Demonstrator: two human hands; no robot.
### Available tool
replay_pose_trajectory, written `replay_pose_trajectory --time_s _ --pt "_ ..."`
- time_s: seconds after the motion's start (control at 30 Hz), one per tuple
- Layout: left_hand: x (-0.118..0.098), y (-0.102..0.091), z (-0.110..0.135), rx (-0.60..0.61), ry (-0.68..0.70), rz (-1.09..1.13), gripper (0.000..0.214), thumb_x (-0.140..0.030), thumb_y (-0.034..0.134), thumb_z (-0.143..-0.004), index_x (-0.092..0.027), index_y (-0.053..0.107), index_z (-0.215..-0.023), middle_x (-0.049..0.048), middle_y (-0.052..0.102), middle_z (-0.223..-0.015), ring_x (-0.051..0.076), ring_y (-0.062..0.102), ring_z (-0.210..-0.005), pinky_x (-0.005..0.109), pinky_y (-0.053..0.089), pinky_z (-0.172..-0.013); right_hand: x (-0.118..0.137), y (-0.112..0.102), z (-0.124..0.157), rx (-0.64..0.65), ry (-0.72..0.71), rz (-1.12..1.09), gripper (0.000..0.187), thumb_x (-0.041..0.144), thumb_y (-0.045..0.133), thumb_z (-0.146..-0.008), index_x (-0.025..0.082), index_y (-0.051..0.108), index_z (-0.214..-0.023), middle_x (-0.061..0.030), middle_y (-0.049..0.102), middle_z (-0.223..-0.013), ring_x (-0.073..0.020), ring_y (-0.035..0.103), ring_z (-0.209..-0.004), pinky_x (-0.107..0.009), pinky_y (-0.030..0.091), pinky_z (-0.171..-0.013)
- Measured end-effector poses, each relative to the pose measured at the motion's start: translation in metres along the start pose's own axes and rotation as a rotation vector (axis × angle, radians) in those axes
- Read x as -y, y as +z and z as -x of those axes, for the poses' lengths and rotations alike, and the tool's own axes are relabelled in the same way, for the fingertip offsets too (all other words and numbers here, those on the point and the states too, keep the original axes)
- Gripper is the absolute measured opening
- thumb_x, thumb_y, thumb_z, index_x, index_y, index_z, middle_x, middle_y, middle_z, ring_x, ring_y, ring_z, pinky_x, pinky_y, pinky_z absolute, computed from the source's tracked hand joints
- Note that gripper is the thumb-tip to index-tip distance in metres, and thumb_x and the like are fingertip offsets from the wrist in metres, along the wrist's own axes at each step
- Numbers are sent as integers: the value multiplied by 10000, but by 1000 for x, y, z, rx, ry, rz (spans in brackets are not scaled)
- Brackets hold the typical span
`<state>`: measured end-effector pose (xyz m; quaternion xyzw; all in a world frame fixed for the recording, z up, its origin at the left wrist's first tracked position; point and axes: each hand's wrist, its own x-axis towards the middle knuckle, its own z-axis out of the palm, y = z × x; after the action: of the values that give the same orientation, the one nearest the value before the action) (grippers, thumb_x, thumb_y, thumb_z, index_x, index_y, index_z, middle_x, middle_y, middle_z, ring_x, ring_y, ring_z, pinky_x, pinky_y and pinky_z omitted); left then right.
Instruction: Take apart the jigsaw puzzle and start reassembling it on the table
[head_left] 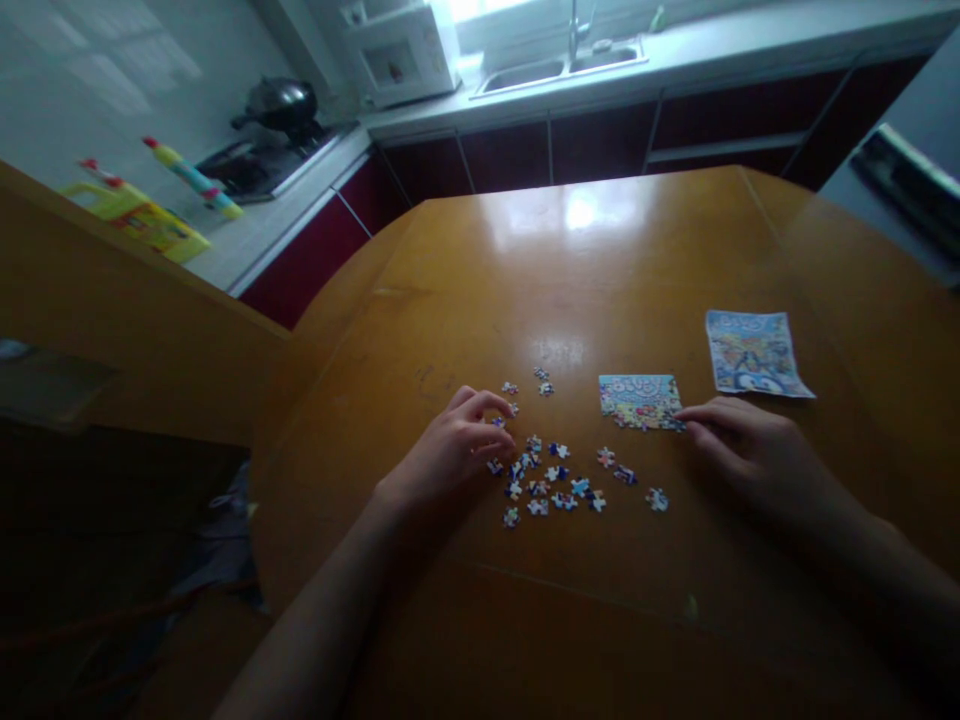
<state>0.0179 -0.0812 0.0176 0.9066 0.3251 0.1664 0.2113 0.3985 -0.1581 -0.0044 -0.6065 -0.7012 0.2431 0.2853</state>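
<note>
My left hand [466,436] hovers over or rests on the left edge of a scatter of loose jigsaw puzzle pieces [538,488]. Its fingers are curled but apart, with a few pieces under and beside the fingertips. To the right lies a partly joined jigsaw puzzle [639,400], straight along its top and ragged along its bottom. At that puzzle's lower right corner, the index finger and thumb of my right hand [754,452] close on a small puzzle piece, mostly hidden by the fingertips. Loose pieces also lie below the joined part.
A creased picture sheet [752,352] lies beyond my right hand on the wooden table [570,270]. Behind the table stand a counter with a sink [525,75], a microwave [401,55] and a stove with a wok [281,103]. Yellow bottles [154,220] stand at the left.
</note>
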Motion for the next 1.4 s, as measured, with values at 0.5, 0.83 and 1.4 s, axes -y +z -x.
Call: replay_pose_trajectory --time_s 0.5,0.83,1.4 --pt "-20 2 -4 174 135 49 167 -207 670 -909 -302 736 -1030 44 574 -1289 233 440 -1202 447 452 -1054 4 -1 -1 -6 -6 12 231 343 536 -943 196 698 -1014 -87 706 -989 -215 643 -842 -374 503 -737" --pt "-12 -4 -2 151 114 54 77 -268 731 -868 -273 737 -945 44 583 -1293 237 446 -1194 451 457 -1033 5 -1 -1 -14 -4 8 223 336 542 -939 196 698 -1014 -83 699 -973 -206 633 -825 -363 497 -717" --pt "-4 0 -4 -21 99 -30 70 -235 640 -935 -230 707 -952 66 636 -1149 213 512 -1079 383 502 -895 11 -1 0 18 -68 -48 177 268 572 -917 200 707 -1009 -81 669 -927 -193 611 -806 -348 506 -707"
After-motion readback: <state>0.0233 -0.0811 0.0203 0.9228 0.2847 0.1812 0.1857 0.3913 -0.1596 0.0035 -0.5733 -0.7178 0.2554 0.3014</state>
